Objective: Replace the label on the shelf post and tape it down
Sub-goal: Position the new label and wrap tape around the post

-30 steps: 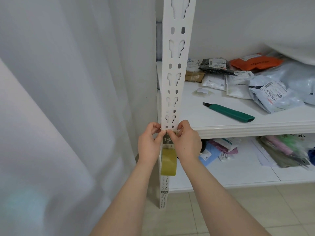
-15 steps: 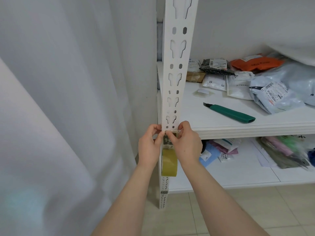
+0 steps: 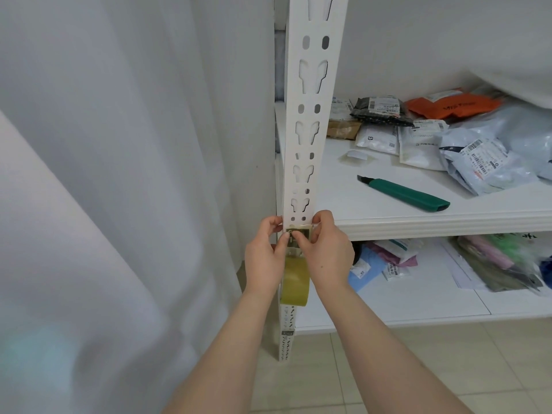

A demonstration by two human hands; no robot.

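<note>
A white slotted shelf post (image 3: 310,115) stands upright in the middle of the view. A small dark label (image 3: 303,233) sits on it at the height of the upper shelf edge, under a strip of clear brownish tape. My left hand (image 3: 264,255) and my right hand (image 3: 327,252) flank the post. Their fingers curl round its two edges, and both thumbs press on the tape over the label. A roll of brownish tape (image 3: 295,283) hangs from the strip just below, between my wrists.
A green utility knife (image 3: 409,195) lies on the upper white shelf (image 3: 418,224), with several mail parcels (image 3: 478,162) behind it. More packets lie on the lower shelf (image 3: 388,312). A white curtain (image 3: 119,174) hangs at the left, over a tiled floor (image 3: 388,369).
Both thumbs have slid a little downward, from the label's top edge to its middle. The tape roll still hangs in the same place.
</note>
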